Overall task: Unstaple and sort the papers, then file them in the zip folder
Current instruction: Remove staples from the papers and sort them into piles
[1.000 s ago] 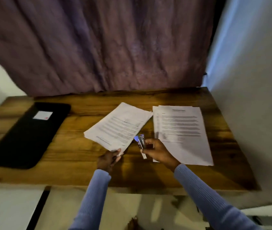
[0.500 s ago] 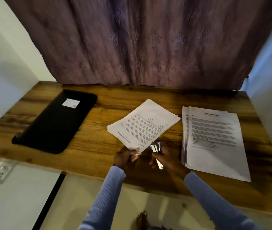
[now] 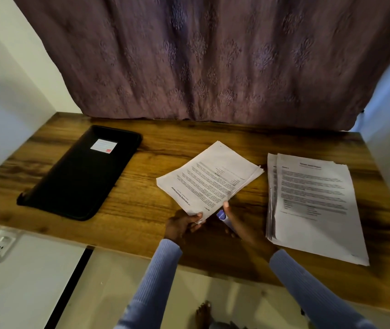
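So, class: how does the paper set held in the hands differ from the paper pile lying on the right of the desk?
The held set lies skewed, its near corner pinched by the left hand; the pile lies flat and untouched on the desk. The held set looks thinner, while the pile shows fanned page edges. Both are white printed sheets.

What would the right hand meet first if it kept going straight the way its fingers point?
Probably the stapled papers: the right hand, gripping the staple remover, points up-left at their near corner, which the left hand pinches. Depth is unclear; it may already touch.
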Tool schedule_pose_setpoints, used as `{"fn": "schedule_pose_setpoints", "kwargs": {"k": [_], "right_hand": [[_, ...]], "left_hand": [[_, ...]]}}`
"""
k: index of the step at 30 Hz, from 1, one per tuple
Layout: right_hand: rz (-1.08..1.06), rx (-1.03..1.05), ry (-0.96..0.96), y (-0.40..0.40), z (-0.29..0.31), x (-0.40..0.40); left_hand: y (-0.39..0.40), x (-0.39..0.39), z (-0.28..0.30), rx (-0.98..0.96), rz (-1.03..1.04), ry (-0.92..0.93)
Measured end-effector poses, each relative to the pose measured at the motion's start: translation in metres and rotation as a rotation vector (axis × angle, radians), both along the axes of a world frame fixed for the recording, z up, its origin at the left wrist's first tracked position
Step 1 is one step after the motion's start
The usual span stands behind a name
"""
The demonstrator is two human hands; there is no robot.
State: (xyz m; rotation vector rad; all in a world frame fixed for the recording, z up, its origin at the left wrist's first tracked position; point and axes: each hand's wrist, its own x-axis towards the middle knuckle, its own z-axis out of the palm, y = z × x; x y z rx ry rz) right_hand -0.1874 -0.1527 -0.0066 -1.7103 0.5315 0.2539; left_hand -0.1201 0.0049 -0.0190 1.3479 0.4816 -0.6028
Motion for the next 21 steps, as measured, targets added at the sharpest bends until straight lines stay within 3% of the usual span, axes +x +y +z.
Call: {"fn": "schedule_pose_setpoints", "kwargs": {"k": [3,7,10,15,21], "right_hand": [[-0.007,0.094,0.103,0.001,-0.001,0.004],[0.058,0.241,0.074,-0.002,-0.001,0.002],[0.036,0.219,0.121,0.0,0.004,0.002],[-0.148,0.364,0.224,0.012,0.0,0.009],[-0.421,0.496,0.207,0.029,-0.009,0.018]], "left_hand": [[0.001,0.0,0.0,-0.006,0.006,-0.007],[0.003,0.0,0.001,-0.031,0.031,-0.006],[0.004,-0.003,0.004,-0.07,0.05,-0.004],[0.004,-0.008,0.005,-0.076,0.076,-0.027],[0.0,-0.01,0.006,-0.06,0.096,0.0]]}}
